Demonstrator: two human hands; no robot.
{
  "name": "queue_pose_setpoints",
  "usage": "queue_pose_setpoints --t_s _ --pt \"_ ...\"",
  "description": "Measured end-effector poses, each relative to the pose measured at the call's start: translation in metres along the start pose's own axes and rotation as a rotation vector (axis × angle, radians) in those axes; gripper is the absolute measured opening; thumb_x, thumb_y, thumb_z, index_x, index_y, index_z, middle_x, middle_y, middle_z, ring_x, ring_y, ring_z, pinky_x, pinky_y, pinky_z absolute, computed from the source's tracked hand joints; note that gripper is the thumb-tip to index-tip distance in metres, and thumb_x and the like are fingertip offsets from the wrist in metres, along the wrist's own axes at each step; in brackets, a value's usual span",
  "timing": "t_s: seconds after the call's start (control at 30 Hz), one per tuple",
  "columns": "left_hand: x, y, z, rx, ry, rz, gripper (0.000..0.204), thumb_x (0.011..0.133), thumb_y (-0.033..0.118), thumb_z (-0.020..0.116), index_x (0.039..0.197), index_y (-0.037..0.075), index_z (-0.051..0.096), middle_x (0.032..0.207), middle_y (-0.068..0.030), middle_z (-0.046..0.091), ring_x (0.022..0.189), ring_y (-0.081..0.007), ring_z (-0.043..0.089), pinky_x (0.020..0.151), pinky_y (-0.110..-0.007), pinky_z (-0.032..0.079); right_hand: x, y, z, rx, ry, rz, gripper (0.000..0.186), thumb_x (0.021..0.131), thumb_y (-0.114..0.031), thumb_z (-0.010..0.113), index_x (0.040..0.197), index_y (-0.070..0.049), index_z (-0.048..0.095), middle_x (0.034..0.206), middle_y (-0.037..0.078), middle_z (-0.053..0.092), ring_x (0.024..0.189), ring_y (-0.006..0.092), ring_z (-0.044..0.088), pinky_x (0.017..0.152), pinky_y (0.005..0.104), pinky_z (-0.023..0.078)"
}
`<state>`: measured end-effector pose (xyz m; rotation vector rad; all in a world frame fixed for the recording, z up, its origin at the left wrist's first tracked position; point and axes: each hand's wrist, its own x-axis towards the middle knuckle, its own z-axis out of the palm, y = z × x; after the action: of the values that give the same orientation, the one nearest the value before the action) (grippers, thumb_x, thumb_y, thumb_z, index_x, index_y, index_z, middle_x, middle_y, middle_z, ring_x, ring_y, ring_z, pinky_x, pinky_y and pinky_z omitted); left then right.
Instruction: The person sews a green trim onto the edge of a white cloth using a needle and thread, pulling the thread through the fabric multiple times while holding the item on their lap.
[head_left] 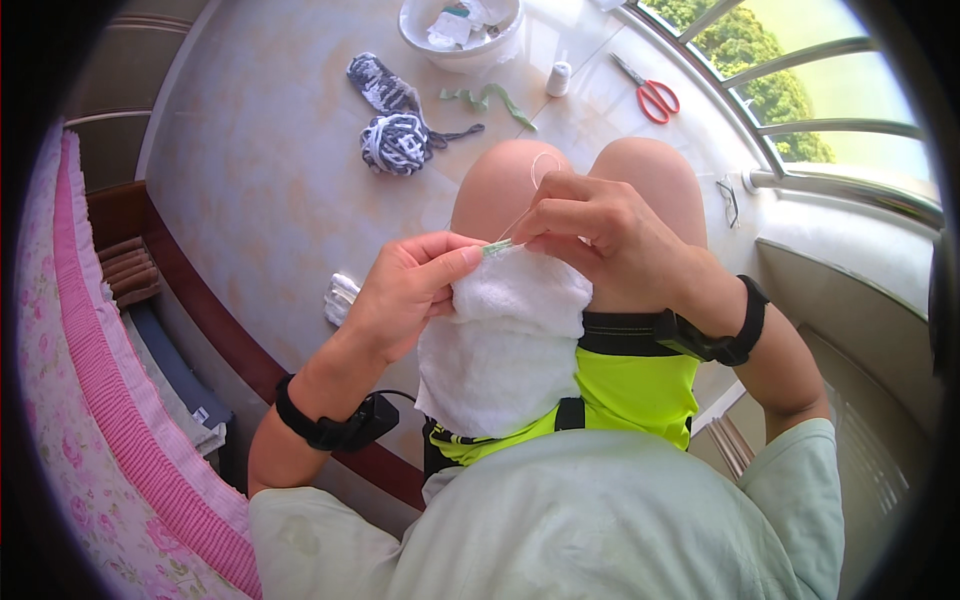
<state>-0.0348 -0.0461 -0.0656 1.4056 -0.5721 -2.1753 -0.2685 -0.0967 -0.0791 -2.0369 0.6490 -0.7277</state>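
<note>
A white towel-like cloth (500, 340) lies over my lap and left thigh, with a narrow green strip (495, 247) along its upper edge. My left hand (405, 285) pinches that green-edged corner between thumb and forefinger. Close beside it, my right hand (610, 235) is closed in a pinch at the other end of the strip. A thin white thread (535, 168) loops above the right fingers and runs down toward the green edge. Whatever sits between the right fingertips is too small and hidden to make out.
On the tiled floor ahead are a ball of grey-and-white yarn (395, 143), a green ribbon (490, 97), a white thread spool (559, 79), red-handled scissors (655, 98) and a white basin (465, 50) of scraps. Glasses (729, 203) lie right, near the railing (845, 197). A pink bed (120, 420) stands left.
</note>
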Motion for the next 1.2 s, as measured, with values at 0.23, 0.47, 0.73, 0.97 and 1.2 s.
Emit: queue_pose_setpoints --t_s 0.23,0.47,0.73,0.97,1.2 --pt "0.0 0.0 -0.001 -0.014 -0.011 -0.003 0.022 0.094 0.018 0.058 0.106 0.001 0.065 0.089 -0.0019 0.065 0.073 -0.0061 0.059 0.062 -0.02 0.048 0.0 0.002 0.002 0.071 -0.047 0.054 0.024 0.075 0.006 0.066 0.096 -0.005 0.069 0.077 0.009 0.056 0.071 0.025 0.057 0.06 0.0341 0.045" --pt "0.001 -0.001 -0.003 -0.01 -0.025 -0.001 0.022 0.093 0.018 0.059 0.106 0.001 0.065 0.088 -0.0018 0.065 0.072 -0.0058 0.058 0.061 -0.02 0.048 0.002 0.003 0.003 0.046 -0.04 0.03 0.025 0.075 0.009 0.065 0.095 -0.004 0.071 0.076 0.008 0.059 0.069 0.022 0.061 0.058 0.0318 0.046" --pt "-0.001 0.001 0.004 0.048 0.024 0.022 0.02 0.094 0.016 0.058 0.105 0.0 0.064 0.09 -0.0023 0.065 0.079 -0.0077 0.061 0.07 -0.023 0.053 0.002 0.003 0.004 0.03 -0.052 0.006 0.024 0.075 0.009 0.065 0.094 -0.004 0.07 0.078 0.008 0.057 0.07 0.0236 0.06 0.058 0.033 0.046" --pt "-0.003 0.001 0.006 0.074 0.031 0.024 0.019 0.094 0.014 0.058 0.104 0.0 0.065 0.09 -0.0018 0.065 0.079 -0.0067 0.06 0.069 -0.021 0.052 0.004 0.004 0.008 0.085 -0.006 0.016 0.016 0.076 0.007 0.065 0.089 -0.003 0.067 0.077 0.009 0.054 0.069 0.0248 0.056 0.058 0.0328 0.044" --pt "-0.002 0.003 0.009 0.084 0.051 0.009 0.019 0.094 0.014 0.059 0.104 0.0 0.065 0.087 -0.0002 0.064 0.073 -0.0043 0.057 0.062 -0.018 0.048 0.003 0.006 0.011 0.135 0.035 0.053 0.012 0.076 0.005 0.067 0.085 -0.002 0.065 0.077 0.008 0.055 0.068 0.0231 0.055 0.058 0.0322 0.043"
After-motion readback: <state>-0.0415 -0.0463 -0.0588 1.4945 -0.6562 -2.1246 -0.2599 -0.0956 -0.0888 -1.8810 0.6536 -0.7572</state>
